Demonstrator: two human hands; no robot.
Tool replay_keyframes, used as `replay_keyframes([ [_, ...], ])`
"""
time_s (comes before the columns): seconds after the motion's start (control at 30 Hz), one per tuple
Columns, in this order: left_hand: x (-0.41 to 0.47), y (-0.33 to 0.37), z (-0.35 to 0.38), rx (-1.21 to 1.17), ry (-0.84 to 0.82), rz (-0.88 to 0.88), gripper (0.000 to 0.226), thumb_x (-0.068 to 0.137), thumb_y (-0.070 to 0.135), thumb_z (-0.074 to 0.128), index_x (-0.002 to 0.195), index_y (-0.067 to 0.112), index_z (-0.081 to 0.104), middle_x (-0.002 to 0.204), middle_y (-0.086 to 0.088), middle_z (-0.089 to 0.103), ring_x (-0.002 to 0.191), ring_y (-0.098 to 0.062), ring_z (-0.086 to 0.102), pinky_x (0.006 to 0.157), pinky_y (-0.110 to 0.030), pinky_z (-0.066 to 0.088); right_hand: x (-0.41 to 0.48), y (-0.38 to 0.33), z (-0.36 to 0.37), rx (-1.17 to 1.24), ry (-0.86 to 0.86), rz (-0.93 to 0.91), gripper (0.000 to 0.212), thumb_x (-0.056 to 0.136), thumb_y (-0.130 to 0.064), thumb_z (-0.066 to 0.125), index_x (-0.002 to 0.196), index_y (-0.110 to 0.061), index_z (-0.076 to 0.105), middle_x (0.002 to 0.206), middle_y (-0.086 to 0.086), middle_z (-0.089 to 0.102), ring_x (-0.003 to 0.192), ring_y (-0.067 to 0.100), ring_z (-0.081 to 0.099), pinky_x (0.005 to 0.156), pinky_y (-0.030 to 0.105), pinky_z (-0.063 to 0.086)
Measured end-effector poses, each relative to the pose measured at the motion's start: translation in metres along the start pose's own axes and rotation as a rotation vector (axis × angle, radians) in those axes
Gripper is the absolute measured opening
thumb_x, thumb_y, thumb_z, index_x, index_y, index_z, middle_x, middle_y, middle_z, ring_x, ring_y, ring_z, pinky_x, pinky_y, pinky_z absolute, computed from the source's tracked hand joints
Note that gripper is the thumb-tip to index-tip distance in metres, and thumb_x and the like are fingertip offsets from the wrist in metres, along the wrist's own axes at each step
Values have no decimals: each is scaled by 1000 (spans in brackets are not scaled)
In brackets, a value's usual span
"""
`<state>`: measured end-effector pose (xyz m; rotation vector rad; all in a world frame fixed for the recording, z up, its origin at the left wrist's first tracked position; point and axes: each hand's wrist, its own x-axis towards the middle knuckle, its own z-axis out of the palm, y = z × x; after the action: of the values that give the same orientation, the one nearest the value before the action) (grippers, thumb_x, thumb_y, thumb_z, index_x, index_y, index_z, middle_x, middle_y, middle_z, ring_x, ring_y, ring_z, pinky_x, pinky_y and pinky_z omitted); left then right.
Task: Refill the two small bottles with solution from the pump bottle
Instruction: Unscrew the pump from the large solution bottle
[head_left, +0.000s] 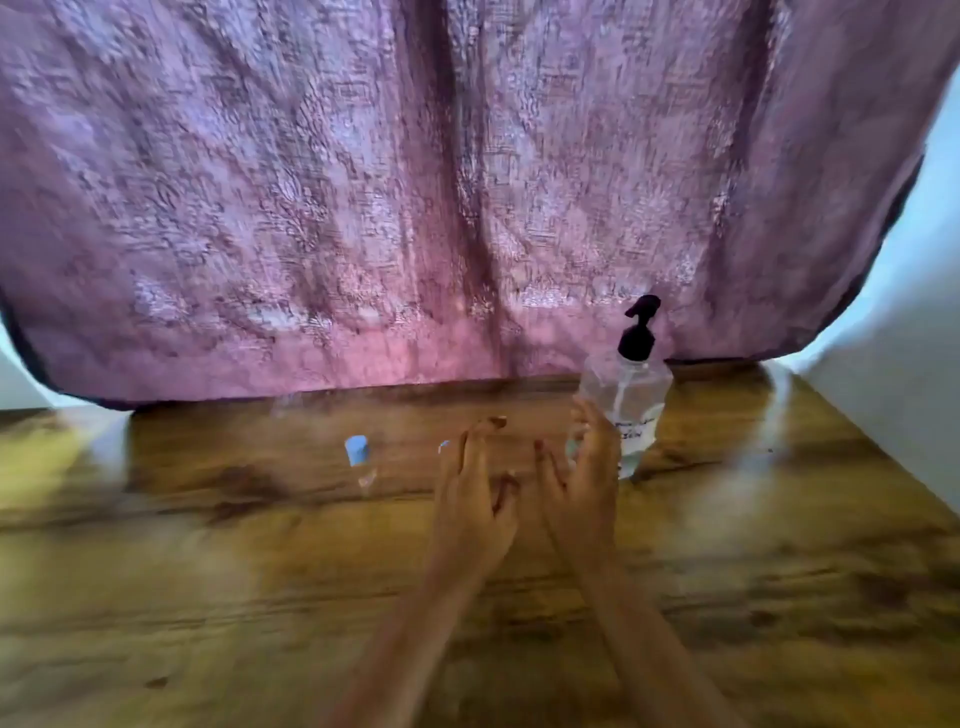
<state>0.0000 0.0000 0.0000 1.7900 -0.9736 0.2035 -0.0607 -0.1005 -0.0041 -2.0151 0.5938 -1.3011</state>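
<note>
1. Table (208, 597): brown wood with dark grain and patches of glare. It fills the near field. Two bare forearms reach forward across it from the bottom edge.
2. Left hand (470, 493): fingers are stretched forward and close together, thumb toward the other hand. The grip is slack, with nothing plainly in it.
3. Right hand (582, 483): just beside the left hand, fingers fanned upward. The grip is wide and holds nothing. The fingertips overlap the lower front of the pump bottle; too blurred to tell if they touch it.
4. Small bottle (357, 451): stands on the table to the left of the left hand, apart from it. It has a light blue cap and a clear body that barely shows. No writing can be made out.
5. Second blue cap (444, 446): peeks out at the left edge of the left hand's fingers. The rest is hidden, and I cannot tell whether the fingers touch it.
6. Pump bottle (631, 395): upright behind the right hand, near the far edge of the table and right of centre. The body and its contents are clear, and the pump head (640, 325) is black. A pale label low on the front carries dark handwriting, too smeared to read.
7. Purple cloth (467, 182): a wrinkled, patterned cloth hangs behind the table's far edge. A pale wall (909, 322) shows at the right.
</note>
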Motion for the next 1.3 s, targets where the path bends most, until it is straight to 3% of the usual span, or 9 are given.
replay_keyframes([
  [0.2, 2, -4, 32, 34, -38, -8, 52, 82, 9, 58, 133, 11, 48, 129, -4, 52, 121, -22, 51, 95, -47, 49, 23, 32, -10, -228, 327, 191, 99, 70, -41, 79, 145, -13, 22, 143, 23, 30, 130, 31, 26, 100, 52, 33],
  [0.33, -10, -24, 46, 145, 4, 26, 56, 79, 7, 65, 132, 14, 49, 129, -1, 55, 120, -21, 55, 113, -17, 24, 33, 57, -2, -196, 215, 318, 117, 63, -54, 79, 149, -19, 8, 150, 16, 27, 134, 35, 31, 106, 55, 29],
  [0.5, -16, -34, 52, 60, -28, -14, 61, 82, 10, 61, 138, 22, 39, 136, 3, 48, 120, -24, 53, 101, -44, 43, 28, 67, 3, -111, 227, 308, 112, 64, -41, 83, 146, -12, 12, 142, 17, 37, 124, 37, 43, 95, 51, 44],
  [0.63, -15, -27, 44, 71, -103, 109, 68, 82, 6, 64, 143, 7, 33, 146, -10, 37, 136, -28, 36, 114, -42, 29, 17, 53, 4, -118, 188, 283, 108, 65, -45, 80, 145, -16, 13, 139, 15, 41, 117, 37, 48, 91, 49, 47],
  [0.77, -35, -10, 24, 113, -173, 168, 76, 81, 7, 64, 146, 7, 25, 150, -9, 30, 139, -23, 31, 107, -15, 19, -8, 30, -4, -37, 132, 242, 109, 62, -45, 82, 144, -22, 13, 134, 13, 44, 113, 37, 51, 88, 47, 49],
  [0.93, -69, 6, -4, 136, -100, 173, 81, 81, 9, 67, 149, 11, 22, 154, -6, 28, 142, -23, 27, 114, -35, 29, -52, 4, -19, -34, 56, 222, 113, 60, -48, 80, 143, -32, 5, 137, 11, 41, 116, 37, 49, 87, 44, 46],
  [1.07, -86, 6, -21, 180, -116, 181, 95, 79, 19, 75, 151, 15, 12, 157, -5, 20, 145, -22, 21, 114, -27, 22, -73, -17, -21, -14, 11, 165, 115, 56, -68, 74, 141, -38, 3, 138, 10, 40, 119, 35, 47, 90, 47, 45],
  [1.17, -84, 10, -29, 67, -133, 152, 102, 77, 28, 77, 151, 20, 7, 156, -5, 22, 141, -21, 30, 113, -31, 30, -76, -24, -21, -24, -23, 131, 107, 55, -89, 52, 139, -38, 8, 135, 8, 46, 117, 32, 51, 90, 49, 47],
  [1.3, -68, 13, -27, -72, -173, 87, 103, 76, 27, 78, 150, 27, 6, 143, -6, 45, 115, -20, 57, 89, -25, 50, -67, -25, -25, 30, 60, -3, 86, 67, -87, 39, 133, -32, 27, 130, 1, 51, 113, 24, 54, 90, 45, 47],
])
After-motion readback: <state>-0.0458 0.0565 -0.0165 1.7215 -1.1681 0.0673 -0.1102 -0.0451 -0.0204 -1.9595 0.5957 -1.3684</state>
